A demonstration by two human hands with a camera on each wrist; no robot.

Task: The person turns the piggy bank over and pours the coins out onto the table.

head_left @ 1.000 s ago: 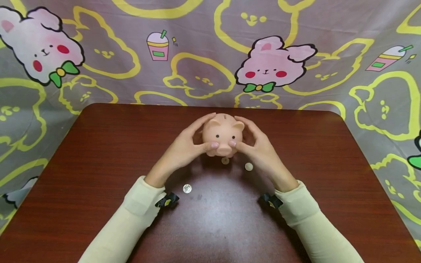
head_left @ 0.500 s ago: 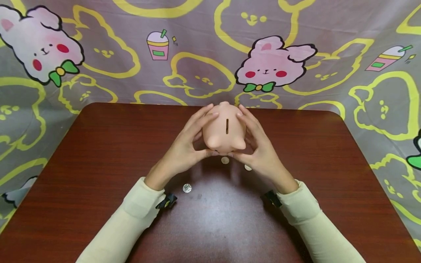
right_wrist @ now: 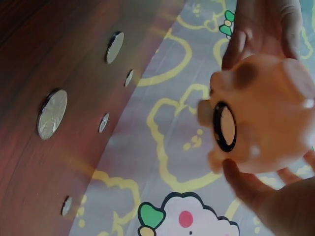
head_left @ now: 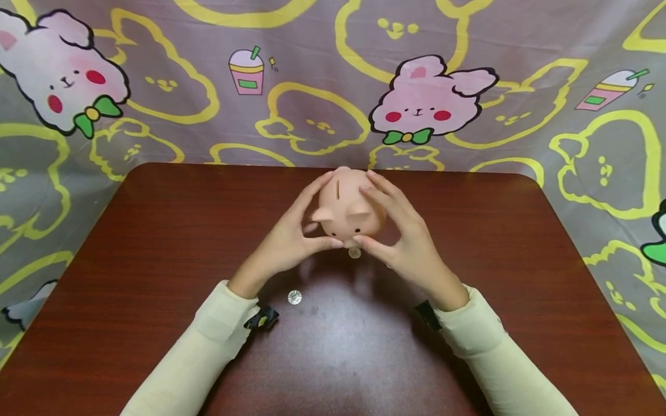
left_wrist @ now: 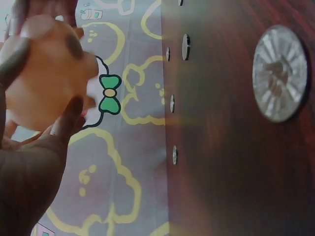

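Observation:
Between my two hands a peach-coloured piggy bank [head_left: 347, 199] is held above the table, its face tilted down toward me. My left hand [head_left: 283, 237] grips its left side and my right hand [head_left: 416, 234] its right, both thumbs near the snout. In the head view the coin slot [head_left: 337, 190] shows on its back, left of centre. The right wrist view reveals a round black-rimmed plug [right_wrist: 225, 126] on the underside. A silver coin [head_left: 294, 297] lies near my left wrist; another coin [head_left: 355, 252] shows just below the snout.
Several coins lie spread on the dark red-brown table [head_left: 171, 231], including a large-looking near coin [left_wrist: 280, 73] in the left wrist view and another coin [right_wrist: 52, 114] in the right wrist view. A patterned cloth [head_left: 312, 69] hangs behind the table's far edge.
The piggy bank, first facing me, has tipped forward so its slot came into view, then tilted toward the left. Both hands kept hold of it. The coins on the table have stayed put.

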